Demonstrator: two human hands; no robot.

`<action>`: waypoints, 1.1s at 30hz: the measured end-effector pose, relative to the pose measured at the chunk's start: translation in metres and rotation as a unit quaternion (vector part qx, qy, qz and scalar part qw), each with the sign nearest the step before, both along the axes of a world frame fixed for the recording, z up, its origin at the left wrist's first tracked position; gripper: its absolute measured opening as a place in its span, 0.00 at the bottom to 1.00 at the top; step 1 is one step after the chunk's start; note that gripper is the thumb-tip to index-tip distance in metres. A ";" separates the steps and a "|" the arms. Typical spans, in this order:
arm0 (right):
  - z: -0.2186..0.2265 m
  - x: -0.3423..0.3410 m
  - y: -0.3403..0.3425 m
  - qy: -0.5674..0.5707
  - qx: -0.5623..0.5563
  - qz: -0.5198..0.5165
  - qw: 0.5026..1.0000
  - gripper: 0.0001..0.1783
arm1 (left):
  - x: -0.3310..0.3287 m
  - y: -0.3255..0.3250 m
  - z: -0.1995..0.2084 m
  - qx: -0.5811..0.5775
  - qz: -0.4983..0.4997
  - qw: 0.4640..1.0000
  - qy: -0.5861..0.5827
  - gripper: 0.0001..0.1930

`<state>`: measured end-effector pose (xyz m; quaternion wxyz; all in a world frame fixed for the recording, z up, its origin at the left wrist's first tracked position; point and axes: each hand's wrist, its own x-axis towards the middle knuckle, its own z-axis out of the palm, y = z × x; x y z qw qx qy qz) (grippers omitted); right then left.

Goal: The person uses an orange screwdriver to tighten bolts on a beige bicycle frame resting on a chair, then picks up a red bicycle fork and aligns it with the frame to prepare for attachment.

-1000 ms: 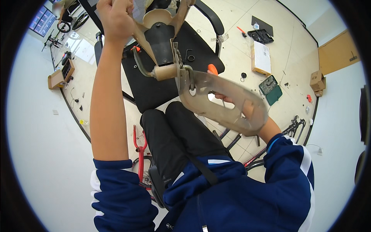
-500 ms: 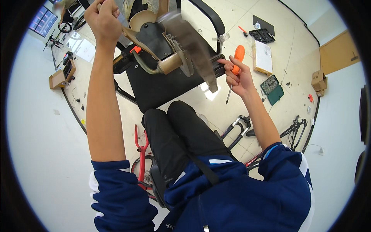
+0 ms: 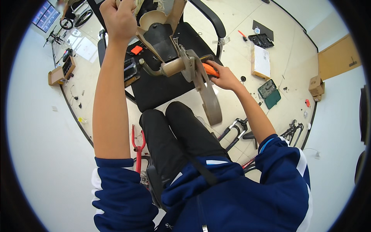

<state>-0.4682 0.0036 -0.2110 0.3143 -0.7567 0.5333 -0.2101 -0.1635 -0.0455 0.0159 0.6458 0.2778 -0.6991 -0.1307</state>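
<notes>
A tan bicycle frame [image 3: 173, 66] rests on a black office chair [image 3: 150, 92] before my knees. My left hand [image 3: 121, 21] is closed in a fist at the upper left, around a frame part mostly hidden by the fingers. A curved grey-brown chain guard [image 3: 211, 104] hangs off the crank side toward my lap. My right hand [image 3: 224, 77] grips a screwdriver by its orange handle [image 3: 210, 70], just right of the guard's upper end. The screwdriver's shaft is hidden. One black pedal [image 3: 131, 71] sits left of the bent crank arm [image 3: 148, 67]; another lies partly behind the guard.
An orange piece [image 3: 136, 50] and small hardware lie on the seat. Around the floor are a white box [image 3: 261, 61], a black tool case [image 3: 261, 40], a green case [image 3: 273, 98], a red fork [image 3: 138, 147], a suspension fork [image 3: 234, 131] and a cardboard box [image 3: 316, 86].
My right hand has moved inward, bringing the screwdriver up to the chain guard. The guard, blurred before, now hangs lower toward my lap. My left hand and the frame have shifted right.
</notes>
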 end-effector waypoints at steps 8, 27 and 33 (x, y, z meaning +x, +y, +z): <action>-0.008 -0.020 0.024 -0.017 -0.010 0.122 0.992 0.36 | -0.015 0.005 0.005 0.033 -0.029 0.999 -0.001 0.11; 0.092 -0.009 -0.070 -0.043 -0.142 0.013 0.989 0.37 | -0.026 -0.001 0.009 0.053 -0.022 0.998 -0.023 0.09; 0.069 -0.001 -0.078 0.035 -0.133 0.031 0.990 0.35 | -0.034 -0.009 0.004 0.041 -0.061 0.997 -0.005 0.09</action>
